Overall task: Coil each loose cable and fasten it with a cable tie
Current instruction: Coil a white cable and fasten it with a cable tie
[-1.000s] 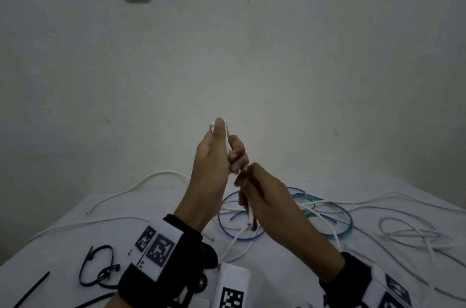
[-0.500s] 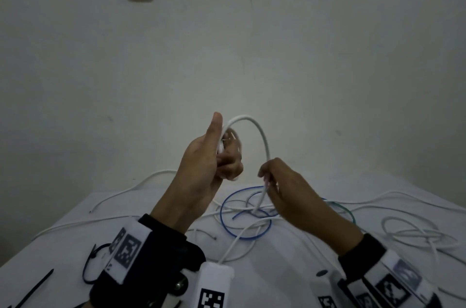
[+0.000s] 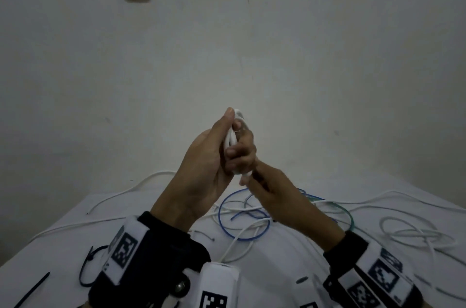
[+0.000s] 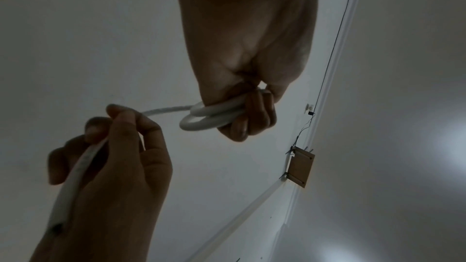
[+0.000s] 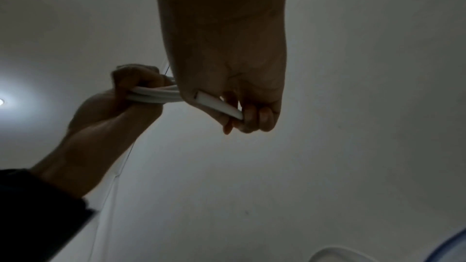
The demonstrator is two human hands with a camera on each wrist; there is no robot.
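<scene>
Since a moment ago our right hand [image 3: 271, 190] has laid another loop into the white cable [image 4: 211, 116] coil gripped upright by our left hand [image 3: 211, 164]; it pinches the tail just below.

left hand [image 3: 209, 164] raised at frame centre, thumb up, fingers curled round white cable coil [image 4: 211, 116], right hand [image 3: 273, 193] just below-right, touching it, fingers pinching the cable's free run, both forearms angled up from lower frame

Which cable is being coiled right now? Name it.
The white cable held up between both hands: the left hand grips its loops, the right hand feeds the tail. The blue cable and other white ones lie on the table.
</scene>
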